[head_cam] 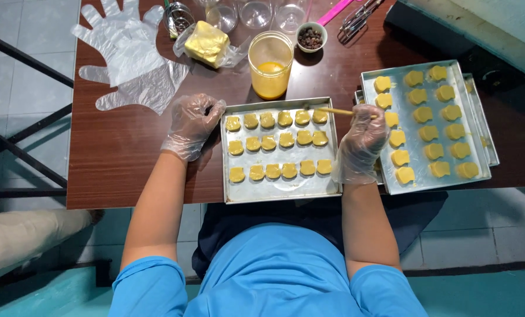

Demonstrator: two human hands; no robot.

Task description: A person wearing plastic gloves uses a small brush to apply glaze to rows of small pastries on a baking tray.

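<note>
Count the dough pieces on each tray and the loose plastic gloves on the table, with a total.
dough pieces on the near tray: 18
dough pieces on the right tray: 18
loose plastic gloves: 2
Total: 38

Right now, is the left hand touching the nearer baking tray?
Touching. The head view shows the gloved left hand resting against the tray's left rim, with no gap between its fingers and the metal edge.

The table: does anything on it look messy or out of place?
Mostly tidy. Loose plastic gloves lie spread flat at the far left corner, and the right tray sits askew on another tray beneath it. No spills show.
</note>
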